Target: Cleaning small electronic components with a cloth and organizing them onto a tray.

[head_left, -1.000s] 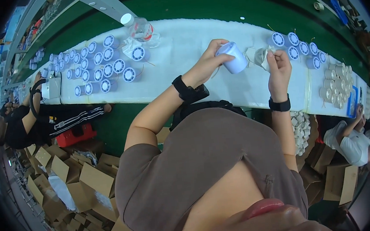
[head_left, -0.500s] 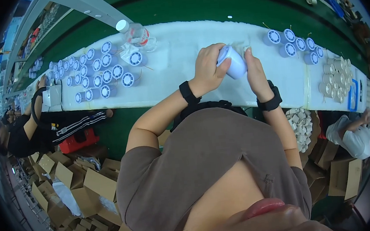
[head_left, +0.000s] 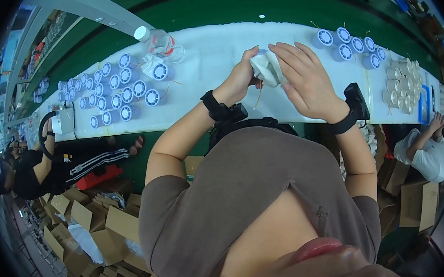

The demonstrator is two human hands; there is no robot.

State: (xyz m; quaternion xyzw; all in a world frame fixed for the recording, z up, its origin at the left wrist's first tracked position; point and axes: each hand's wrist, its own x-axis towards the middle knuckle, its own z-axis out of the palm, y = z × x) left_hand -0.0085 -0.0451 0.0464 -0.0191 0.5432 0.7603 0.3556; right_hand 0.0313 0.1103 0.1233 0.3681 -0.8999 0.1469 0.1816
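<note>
The left hand and the right hand meet over the white table. Both are wrapped around one small white cylinder part. The left hand's fingers curl tight on its left side. The right hand lies over its right side with the fingers laid flat and close together. So the part sits pinched between the two hands, lifted a little above the table. A thin tan wire hangs down from the part. Each wrist wears a black band.

To the left of the part, a big group of round blue-and-white parts stands on the table in rows. A clear plastic bottle with a white cap lies on its side just behind that group. To the right of the part, a smaller bunch of the same blue-and-white parts stands near the far edge. Farther right is a cluster of white tubes.

Far left of the part, another person in dark clothes sits by the table. Far right, a person in a white shirt sits low. Brown cardboard boxes lie on the floor below.
</note>
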